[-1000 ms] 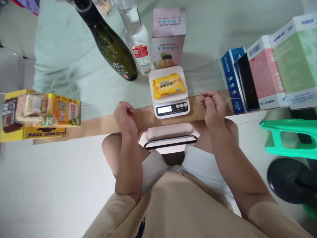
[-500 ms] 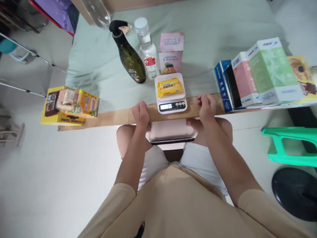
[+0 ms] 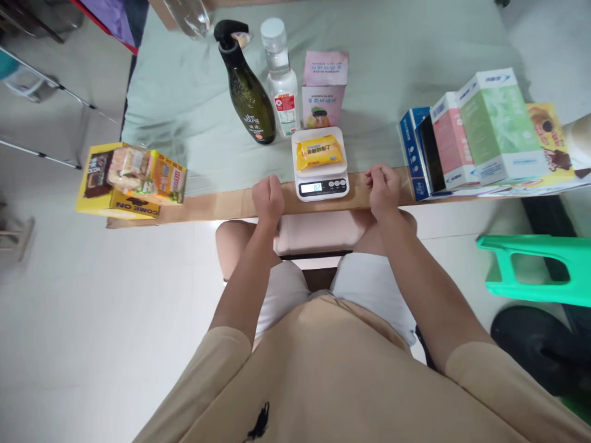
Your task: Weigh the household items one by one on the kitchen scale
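Yellow packet (image 3: 320, 152), seemingly flat on scale (image 3: 322, 188)

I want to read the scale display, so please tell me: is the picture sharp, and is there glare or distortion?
Head view: soft even light, no glare; scale display digits small, slightly blurred; wide-angle lens bends the wooden table edge.

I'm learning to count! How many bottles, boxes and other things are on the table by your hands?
Bottles: 2, a dark green glass spray bottle and a clear plastic bottle with a white label.
Upright boxes: 5, one pink carton and four on the right.
Yellow boxes of snacks: 1.
White kitchen scales: 1.
Yellow snack packets: 1.
Total: 10.
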`<state>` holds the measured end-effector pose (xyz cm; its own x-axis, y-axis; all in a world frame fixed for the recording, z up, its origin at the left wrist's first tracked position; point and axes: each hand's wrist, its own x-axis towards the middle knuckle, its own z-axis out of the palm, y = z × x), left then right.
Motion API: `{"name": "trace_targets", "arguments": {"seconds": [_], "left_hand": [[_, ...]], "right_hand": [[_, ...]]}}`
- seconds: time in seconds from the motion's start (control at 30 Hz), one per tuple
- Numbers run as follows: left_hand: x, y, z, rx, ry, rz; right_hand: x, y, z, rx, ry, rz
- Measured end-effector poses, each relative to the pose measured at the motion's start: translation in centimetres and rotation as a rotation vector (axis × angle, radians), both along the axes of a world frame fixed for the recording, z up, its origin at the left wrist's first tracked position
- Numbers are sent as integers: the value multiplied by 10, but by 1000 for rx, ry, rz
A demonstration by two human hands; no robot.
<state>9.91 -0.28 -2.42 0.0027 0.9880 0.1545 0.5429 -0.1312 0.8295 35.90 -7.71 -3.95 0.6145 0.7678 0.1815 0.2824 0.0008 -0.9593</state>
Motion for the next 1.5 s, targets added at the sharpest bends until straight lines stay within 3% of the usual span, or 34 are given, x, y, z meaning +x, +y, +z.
{"name": "trace_targets", "arguments": {"seconds": [0.27,0.7,0.9,1.03,1.2,1.33,1.5], "left_hand": [[1,3,-5,10,66,-9],[5,2,0,-27,79,-23],[4,11,8,-54,-82,-7],[25,21,22,-14,-199,-57],[64,26,29,-139,-265,-152],[73,21,30,-152,-287,-195],[75,2,41,-171,-372,-212]], "right_hand": [[0,1,-2,1,6,23],[-3,-2,1,-1,-34,79],[-6,0,16,-10,-131,176],[-8,31,22,-53,-223,252],[-24,65,15,-149,-311,273],[-37,67,15,-168,-426,260],[-43,60,29,-175,-326,296]]}}
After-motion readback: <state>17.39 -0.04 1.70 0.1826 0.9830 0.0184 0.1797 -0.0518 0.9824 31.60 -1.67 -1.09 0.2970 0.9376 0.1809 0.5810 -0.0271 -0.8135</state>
